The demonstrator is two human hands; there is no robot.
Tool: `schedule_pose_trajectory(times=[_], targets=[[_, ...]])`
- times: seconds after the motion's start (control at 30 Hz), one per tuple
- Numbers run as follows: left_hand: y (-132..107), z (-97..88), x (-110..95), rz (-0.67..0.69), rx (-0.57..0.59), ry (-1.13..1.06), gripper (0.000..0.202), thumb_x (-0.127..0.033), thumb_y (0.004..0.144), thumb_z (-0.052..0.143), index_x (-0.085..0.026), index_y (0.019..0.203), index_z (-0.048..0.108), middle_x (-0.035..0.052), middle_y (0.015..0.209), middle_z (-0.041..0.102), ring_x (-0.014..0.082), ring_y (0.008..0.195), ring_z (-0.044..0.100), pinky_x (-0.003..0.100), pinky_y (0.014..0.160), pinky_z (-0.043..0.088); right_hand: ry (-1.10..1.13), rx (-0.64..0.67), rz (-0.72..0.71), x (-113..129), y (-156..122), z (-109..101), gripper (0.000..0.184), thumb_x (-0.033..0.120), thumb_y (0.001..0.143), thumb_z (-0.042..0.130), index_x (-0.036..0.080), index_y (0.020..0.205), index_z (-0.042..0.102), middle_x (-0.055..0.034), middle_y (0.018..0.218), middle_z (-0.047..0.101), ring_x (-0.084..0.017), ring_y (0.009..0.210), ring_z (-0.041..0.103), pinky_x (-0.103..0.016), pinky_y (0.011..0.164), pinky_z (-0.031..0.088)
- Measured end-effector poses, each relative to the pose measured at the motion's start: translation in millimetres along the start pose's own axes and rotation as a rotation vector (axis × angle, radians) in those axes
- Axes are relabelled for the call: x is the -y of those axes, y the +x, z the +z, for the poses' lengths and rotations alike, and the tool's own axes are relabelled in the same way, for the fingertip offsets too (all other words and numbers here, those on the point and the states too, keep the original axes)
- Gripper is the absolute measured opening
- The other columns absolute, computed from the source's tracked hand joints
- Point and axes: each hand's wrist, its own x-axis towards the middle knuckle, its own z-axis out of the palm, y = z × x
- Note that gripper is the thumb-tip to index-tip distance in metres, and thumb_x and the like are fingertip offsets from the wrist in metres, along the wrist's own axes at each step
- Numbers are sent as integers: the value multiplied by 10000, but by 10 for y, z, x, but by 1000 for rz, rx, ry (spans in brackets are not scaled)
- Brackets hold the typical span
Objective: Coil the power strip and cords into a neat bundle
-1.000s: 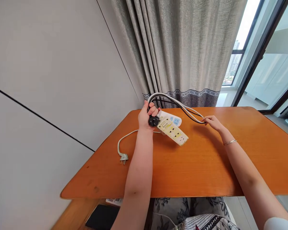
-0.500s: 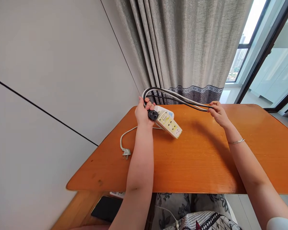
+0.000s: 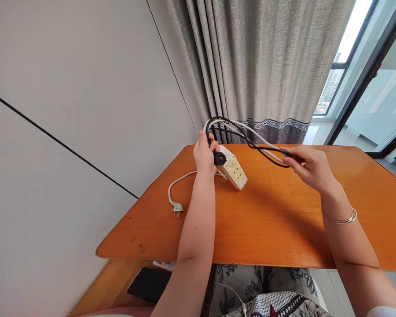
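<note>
Cord bundle (image 3: 219, 119) spans your left hand (image 3: 204, 152) and right hand (image 3: 312, 168)

Your left grip is closed around the gathered end of the bundle, over the far left part of the counter (image 3: 267, 237). From there the black cord (image 3: 251, 145) and white cord (image 3: 258, 134) arch up and run across to your right grip, which is narrow: thumb and fingers pinch the loops at their other end, raised above the counter. The black strand crosses the white along the way.

A black plug (image 3: 221, 158) sticks out just beside your left fingers. Next to it, a cream power strip (image 3: 236, 172) hangs tilted, its socket face toward you and its lower end pointing down and right; you cannot tell whether that end touches the counter.

To the left of your left forearm, a white plug (image 3: 177, 207) lies on the counter, prongs toward you, at the end of a curved pale lead (image 3: 170, 187). Beyond the far edge hangs a grey curtain (image 3: 267, 57).
</note>
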Motion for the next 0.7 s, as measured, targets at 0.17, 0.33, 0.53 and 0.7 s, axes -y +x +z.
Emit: schedule_pose_trajectory(times=[0.17,0.33,0.53,0.7], targets=[[-185,75,-7,8,158,192,547,-667,915,562,-189,649,548,-78,429,314,70,375,383,186,431,370,51,348,-84,360,28,22,232,290,969,629,169,1107,772,-44,770,745,-114,615,604,-247,588,457],[-355,133,68,-4,445,278,646,-823,781,576,-191,649,563,-65,424,338,89,380,395,217,411,353,584,395,75,445,50,100,459,303,928,703,219,1375,635,65,622,570,-66,490,472,-202,469,419],[-515,155,264,-53,753,340,814,-1003,592,490,-200,690,583,-34,487,424,105,437,404,241,416,355,969,271,297,427,56,160,271,386,858,779,252,1094,769,60,623,548,-24,376,354,-179,310,287],[-639,165,362,-94,937,344,983,-1065,503,397,-186,863,648,-26,598,452,96,481,359,257,431,348,1212,-85,415,343,139,291,258,462,782,833,247,895,748,64,654,569,1,404,275,-124,310,258]])
